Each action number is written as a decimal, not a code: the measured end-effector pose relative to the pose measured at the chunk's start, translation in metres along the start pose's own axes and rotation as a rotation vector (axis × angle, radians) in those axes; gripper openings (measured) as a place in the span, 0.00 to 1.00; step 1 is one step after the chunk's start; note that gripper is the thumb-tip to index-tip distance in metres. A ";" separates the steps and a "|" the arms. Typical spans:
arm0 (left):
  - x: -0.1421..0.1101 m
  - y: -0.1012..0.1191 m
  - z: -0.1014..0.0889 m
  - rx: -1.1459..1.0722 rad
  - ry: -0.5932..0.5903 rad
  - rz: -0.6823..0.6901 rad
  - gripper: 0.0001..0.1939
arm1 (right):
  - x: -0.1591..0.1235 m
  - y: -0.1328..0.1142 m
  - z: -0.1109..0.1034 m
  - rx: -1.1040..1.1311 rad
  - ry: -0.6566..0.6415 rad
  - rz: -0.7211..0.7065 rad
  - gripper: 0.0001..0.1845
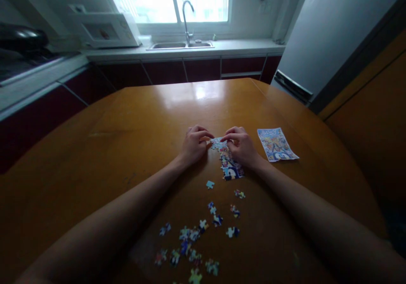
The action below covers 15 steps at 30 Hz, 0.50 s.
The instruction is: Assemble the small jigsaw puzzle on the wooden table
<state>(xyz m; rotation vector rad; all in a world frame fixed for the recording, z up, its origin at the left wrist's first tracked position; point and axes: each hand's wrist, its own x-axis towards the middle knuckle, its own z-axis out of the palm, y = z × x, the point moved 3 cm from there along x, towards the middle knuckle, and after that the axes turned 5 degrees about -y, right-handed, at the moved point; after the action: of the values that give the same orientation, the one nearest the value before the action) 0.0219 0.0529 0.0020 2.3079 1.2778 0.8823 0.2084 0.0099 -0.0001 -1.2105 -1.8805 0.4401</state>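
A partly joined jigsaw puzzle [231, 172] lies flat on the wooden table, light blue at its far end and colourful below, with a dark blue and white figure at its near end. At the puzzle's far left edge, my left hand [196, 143] is curled, thumb and forefinger closed on a light blue jigsaw piece [214, 142]. My right hand [241, 145] rests over the far right side, its thumb and forefinger closed on the puzzle's edge and covering part of it. A loose light blue piece [209, 184] lies just below the puzzle.
Several loose jigsaw pieces [189, 234] are scattered on the near part of the table [142, 123]. To the right of my right hand lies a printed picture sheet [276, 143]. Beyond the table are a sink [168, 46], a microwave [104, 30] and a fridge [333, 30].
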 end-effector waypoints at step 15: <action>0.002 -0.008 0.003 -0.091 0.038 -0.037 0.16 | -0.029 -0.057 -0.050 -0.261 -0.239 0.353 0.05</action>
<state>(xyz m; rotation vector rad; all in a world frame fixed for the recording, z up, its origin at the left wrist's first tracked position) 0.0197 0.0586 -0.0037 2.2007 1.2647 0.9560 0.2204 -0.0496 0.0544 -1.7441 -1.9714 0.5609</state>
